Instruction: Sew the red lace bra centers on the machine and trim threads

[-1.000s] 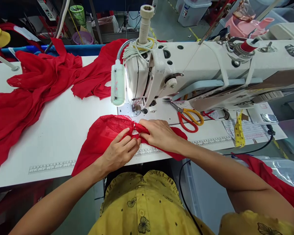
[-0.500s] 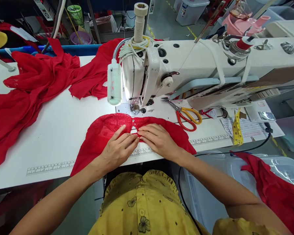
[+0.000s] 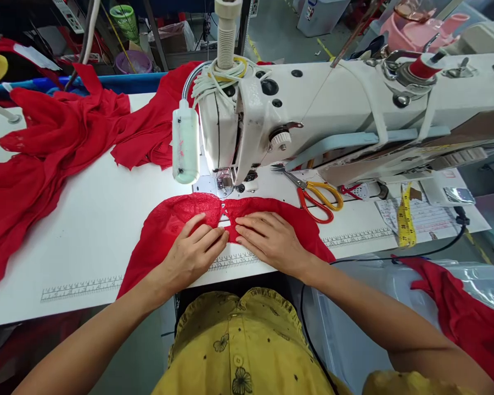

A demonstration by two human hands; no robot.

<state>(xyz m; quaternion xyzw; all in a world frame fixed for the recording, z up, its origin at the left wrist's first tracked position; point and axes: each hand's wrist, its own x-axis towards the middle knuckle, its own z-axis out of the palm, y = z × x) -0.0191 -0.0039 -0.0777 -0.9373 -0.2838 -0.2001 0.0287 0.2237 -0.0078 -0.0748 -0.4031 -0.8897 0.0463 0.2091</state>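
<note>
A red lace garment piece (image 3: 158, 225) lies spread on the white sewing table, with a small crisscross of straps (image 3: 224, 208) at its middle. My left hand (image 3: 194, 249) rests on its left half, fingers stretched out flat over the cloth. On the right half lies my right hand (image 3: 274, 244), its fingers extended toward the middle gap. Both sets of fingertips touch the fabric beside a short red strip (image 3: 233, 233). Just beyond the cloth's upper edge is the presser foot (image 3: 224, 184) of the sewing machine (image 3: 313, 104).
Scissors with red and yellow handles (image 3: 321, 198) lie right of the needle area. A lamp (image 3: 185, 145) hangs beside the machine head. More red fabric (image 3: 66, 137) is heaped at left. A yellow measuring tape (image 3: 405, 219) and papers lie at right, above a plastic bin (image 3: 354, 307).
My hands have drawn slightly apart, showing more of the red strip between them. The whole view has shifted a little; the garment still lies in front of the presser foot.
</note>
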